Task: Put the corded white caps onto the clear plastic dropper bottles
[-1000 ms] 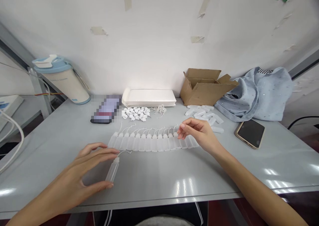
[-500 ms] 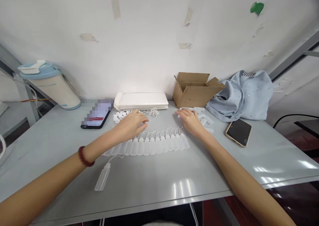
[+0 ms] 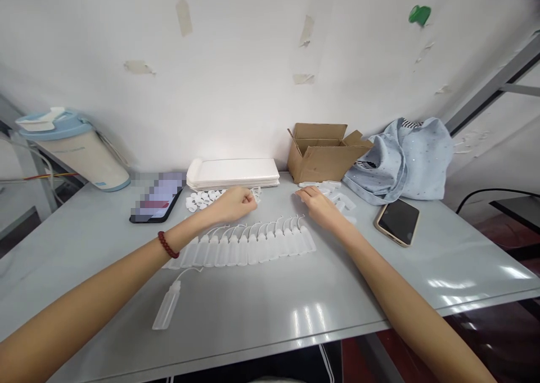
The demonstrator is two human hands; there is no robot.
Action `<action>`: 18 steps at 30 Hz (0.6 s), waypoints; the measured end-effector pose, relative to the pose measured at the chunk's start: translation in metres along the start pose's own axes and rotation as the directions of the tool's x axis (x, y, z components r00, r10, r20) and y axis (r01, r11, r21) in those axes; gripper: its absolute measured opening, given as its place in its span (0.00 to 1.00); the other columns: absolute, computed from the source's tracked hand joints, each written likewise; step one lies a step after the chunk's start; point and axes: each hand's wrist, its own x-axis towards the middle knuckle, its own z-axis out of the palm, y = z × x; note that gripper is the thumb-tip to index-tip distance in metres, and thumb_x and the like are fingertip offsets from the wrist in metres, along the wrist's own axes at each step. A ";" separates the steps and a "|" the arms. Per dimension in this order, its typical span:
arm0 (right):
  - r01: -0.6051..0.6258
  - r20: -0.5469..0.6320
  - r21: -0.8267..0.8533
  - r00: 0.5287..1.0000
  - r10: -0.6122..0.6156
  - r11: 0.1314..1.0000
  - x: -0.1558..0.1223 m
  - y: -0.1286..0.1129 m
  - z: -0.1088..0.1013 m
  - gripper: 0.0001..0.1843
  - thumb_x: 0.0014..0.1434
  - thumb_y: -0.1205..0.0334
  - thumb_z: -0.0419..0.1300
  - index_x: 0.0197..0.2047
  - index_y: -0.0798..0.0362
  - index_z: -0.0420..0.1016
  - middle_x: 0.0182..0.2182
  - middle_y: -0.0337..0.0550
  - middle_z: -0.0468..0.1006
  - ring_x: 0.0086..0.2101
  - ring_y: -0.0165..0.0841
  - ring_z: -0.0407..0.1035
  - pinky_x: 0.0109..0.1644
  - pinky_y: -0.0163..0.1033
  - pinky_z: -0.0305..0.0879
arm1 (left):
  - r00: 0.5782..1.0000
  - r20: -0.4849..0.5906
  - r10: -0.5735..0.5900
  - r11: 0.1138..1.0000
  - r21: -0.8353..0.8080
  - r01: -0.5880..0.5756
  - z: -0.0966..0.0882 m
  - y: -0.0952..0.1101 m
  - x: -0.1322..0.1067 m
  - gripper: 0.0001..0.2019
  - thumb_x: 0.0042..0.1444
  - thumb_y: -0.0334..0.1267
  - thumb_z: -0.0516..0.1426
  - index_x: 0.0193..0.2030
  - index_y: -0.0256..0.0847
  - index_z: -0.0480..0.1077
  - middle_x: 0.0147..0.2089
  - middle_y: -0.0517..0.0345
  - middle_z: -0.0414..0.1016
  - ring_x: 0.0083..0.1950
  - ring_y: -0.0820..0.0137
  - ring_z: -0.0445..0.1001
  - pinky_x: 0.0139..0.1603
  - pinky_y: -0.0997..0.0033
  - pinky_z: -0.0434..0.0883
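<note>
My left hand (image 3: 234, 204) reaches across a row of small clear squeeze bottles (image 3: 248, 245) to the thin white strings (image 3: 256, 191) behind them; its fingers are curled together at the strings. My right hand (image 3: 317, 203) lies over a loose pile of small clear tubes (image 3: 340, 194) near the cardboard box, fingers bent down onto them. One single bottle (image 3: 166, 307) lies apart near the table's front left. A heap of small white caps (image 3: 201, 198) sits just left of my left hand.
A stack of white sheets (image 3: 233, 172) and an open cardboard box (image 3: 321, 152) stand at the wall. A dark phone (image 3: 155, 198) lies left, another phone (image 3: 396, 221) right, beside a blue cloth bag (image 3: 405, 159). A blue-lidded jug (image 3: 73, 149) stands far left.
My left hand let go of the single bottle and moved up to the strings at the back. My right hand moved from the bottle row to the pile of tubes.
</note>
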 end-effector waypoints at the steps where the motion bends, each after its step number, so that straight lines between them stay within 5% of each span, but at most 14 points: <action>1: 0.000 -0.004 0.001 1.000 0.000 1.000 0.000 0.000 0.000 0.34 0.41 0.88 0.46 0.50 0.60 0.69 0.46 0.54 0.74 0.50 0.42 0.63 0.51 0.43 0.61 | 1.000 0.001 -0.021 0.998 -0.056 0.021 -0.004 0.002 -0.002 0.08 0.49 0.38 0.52 0.21 0.40 0.61 0.20 0.62 0.60 0.21 0.73 0.59 0.23 0.72 0.55; 8: -0.008 -0.020 0.001 1.000 0.008 1.000 0.000 0.000 0.001 0.32 0.39 0.88 0.44 0.45 0.60 0.71 0.42 0.53 0.74 0.47 0.41 0.64 0.49 0.43 0.63 | 0.993 -0.023 -0.115 0.955 -0.278 0.104 -0.015 0.004 -0.010 0.09 0.50 0.41 0.54 0.23 0.40 0.63 0.21 0.62 0.60 0.22 0.74 0.60 0.23 0.73 0.57; 18: 0.008 -0.151 0.046 0.988 -0.001 0.999 0.003 -0.009 -0.006 0.22 0.54 0.82 0.45 0.47 0.59 0.72 0.44 0.57 0.75 0.47 0.45 0.67 0.51 0.49 0.63 | 0.989 -0.097 -0.112 0.939 -0.337 0.073 -0.024 -0.001 -0.008 0.11 0.53 0.46 0.55 0.33 0.40 0.67 0.34 0.59 0.68 0.29 0.73 0.67 0.24 0.76 0.55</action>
